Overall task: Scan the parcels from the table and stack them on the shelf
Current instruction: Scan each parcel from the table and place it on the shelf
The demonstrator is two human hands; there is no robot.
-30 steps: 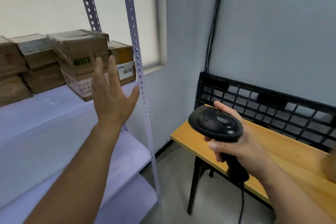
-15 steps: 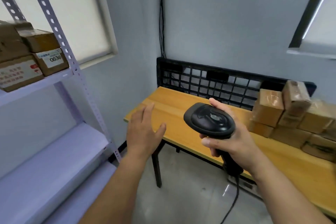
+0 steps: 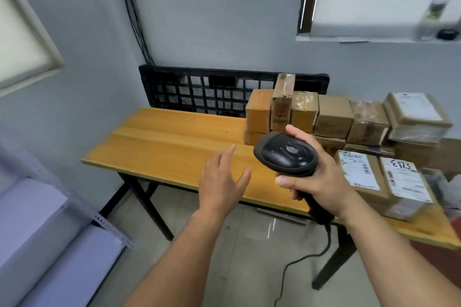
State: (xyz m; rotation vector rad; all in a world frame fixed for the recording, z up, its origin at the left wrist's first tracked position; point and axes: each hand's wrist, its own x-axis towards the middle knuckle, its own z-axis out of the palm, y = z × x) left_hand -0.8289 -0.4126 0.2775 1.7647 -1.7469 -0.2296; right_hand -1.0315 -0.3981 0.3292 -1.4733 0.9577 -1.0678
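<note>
Parcels point(image 3: 331, 117) sit just beyond your right hand point(image 3: 321, 182), which grips the scanner point(image 3: 287, 154). Your left hand point(image 3: 222, 182) is spread, empty, over the table point(image 3: 174, 142) — grab one-handed and the pile may tip.

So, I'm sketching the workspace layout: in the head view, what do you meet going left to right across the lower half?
Shelf → open left hand → scanner, gripped by the right hand → parcel with a printed label → parcel with a handwritten mark.

Blk plastic grid point(image 3: 162, 75) upright agst wall; cables point(image 3: 134, 20) run up above it.
</note>
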